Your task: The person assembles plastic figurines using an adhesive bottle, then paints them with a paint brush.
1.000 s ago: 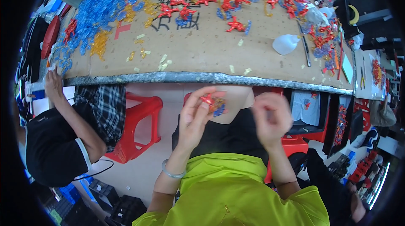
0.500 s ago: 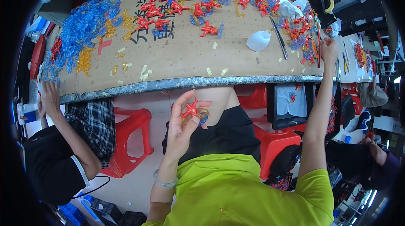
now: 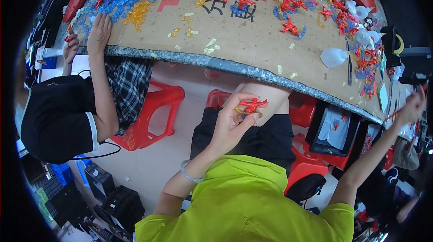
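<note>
The person's left hand (image 3: 230,122) is raised over the lap, below the near edge of the surface (image 3: 252,43), its grip closed on a small red plastic figure (image 3: 252,104) with a yellow piece under it. The right hand (image 3: 412,106) reaches far out to the surface's right edge, fingers pinched on a thin red stick (image 3: 393,115). Red figures (image 3: 288,27) lie scattered on the surface.

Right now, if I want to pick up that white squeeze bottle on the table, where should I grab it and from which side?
Probably grip the white squeeze bottle across its wide body, coming down from above. It lies on its side on the cardboard-covered table, nozzle toward the right, with bare cardboard on its left.
</note>
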`<state>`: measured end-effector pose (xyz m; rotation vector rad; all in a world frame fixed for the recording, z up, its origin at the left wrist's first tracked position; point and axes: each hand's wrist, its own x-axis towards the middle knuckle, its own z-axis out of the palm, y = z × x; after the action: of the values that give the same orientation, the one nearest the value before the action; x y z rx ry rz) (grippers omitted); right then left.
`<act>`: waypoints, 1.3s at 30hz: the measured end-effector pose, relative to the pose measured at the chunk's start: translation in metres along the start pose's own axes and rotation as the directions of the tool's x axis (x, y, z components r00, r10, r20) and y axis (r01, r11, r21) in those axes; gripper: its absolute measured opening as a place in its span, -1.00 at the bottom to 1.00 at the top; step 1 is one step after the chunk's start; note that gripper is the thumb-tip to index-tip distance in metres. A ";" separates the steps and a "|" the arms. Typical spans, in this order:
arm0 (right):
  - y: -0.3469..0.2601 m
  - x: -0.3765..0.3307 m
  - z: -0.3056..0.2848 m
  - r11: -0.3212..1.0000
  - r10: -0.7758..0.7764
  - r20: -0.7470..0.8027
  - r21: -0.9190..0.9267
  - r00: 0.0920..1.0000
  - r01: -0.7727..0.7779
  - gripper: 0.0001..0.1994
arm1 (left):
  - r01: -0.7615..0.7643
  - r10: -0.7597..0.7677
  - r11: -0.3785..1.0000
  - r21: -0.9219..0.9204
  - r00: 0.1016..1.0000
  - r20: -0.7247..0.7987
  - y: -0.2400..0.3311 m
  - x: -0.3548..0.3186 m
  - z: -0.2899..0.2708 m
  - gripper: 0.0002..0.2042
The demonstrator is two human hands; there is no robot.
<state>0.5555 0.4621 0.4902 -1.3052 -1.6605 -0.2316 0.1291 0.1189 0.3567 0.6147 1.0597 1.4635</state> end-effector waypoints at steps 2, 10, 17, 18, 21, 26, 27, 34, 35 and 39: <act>0.004 0.013 -0.060 0.564 0.151 0.338 0.742 0.929 -0.362 -0.66 | 0.019 -0.018 1.000 0.024 0.999 -0.044 0.000 0.001 0.002 -0.65; -0.212 -0.143 -0.042 -0.240 -0.093 0.542 0.802 0.835 -0.548 -0.69 | 0.055 -0.053 0.994 -0.091 0.998 0.024 0.004 0.011 0.022 -0.62; -0.277 -0.202 0.020 0.502 -0.276 0.703 0.687 0.655 -0.526 -0.77 | 0.026 -0.020 0.995 0.092 0.998 -0.062 0.012 0.005 0.012 -0.61; -0.284 -0.203 0.022 0.579 -0.323 0.677 0.694 0.662 -0.427 -0.73 | 0.024 -0.018 0.996 0.091 0.998 -0.064 0.013 0.004 0.012 -0.61; -0.290 -0.203 0.024 0.553 -0.367 0.621 0.744 0.693 -0.374 -0.76 | 0.009 0.007 0.986 0.169 0.996 -0.094 0.015 0.003 0.011 -0.61; -0.288 -0.202 0.024 0.495 -0.347 0.666 0.728 0.660 -0.474 -0.88 | 0.003 0.023 0.977 0.215 0.993 -0.119 0.017 0.003 0.011 -0.61; -0.288 -0.202 0.028 0.516 -0.407 0.652 0.742 0.640 -0.428 -0.89 | 0.004 0.022 0.977 0.215 0.993 -0.116 0.017 0.003 0.011 -0.61; -0.287 -0.187 0.020 0.594 -0.424 0.680 0.708 0.598 -0.383 -0.91 | -0.004 0.041 0.951 0.308 0.993 -0.113 0.015 0.003 0.012 -0.59; -0.290 -0.187 0.020 0.595 -0.423 0.680 0.707 0.599 -0.382 -0.91 | -0.009 0.049 0.949 0.315 0.992 -0.120 0.016 0.004 0.013 -0.59; -0.292 -0.188 0.025 0.588 -0.484 0.656 0.734 0.579 -0.340 -0.89 | -0.006 0.050 0.937 0.349 0.992 -0.119 0.018 0.004 0.013 -0.59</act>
<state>0.2911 0.2396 0.4484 -0.5368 -2.1585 1.2150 0.1307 0.1281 0.3780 0.7967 1.4332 1.3622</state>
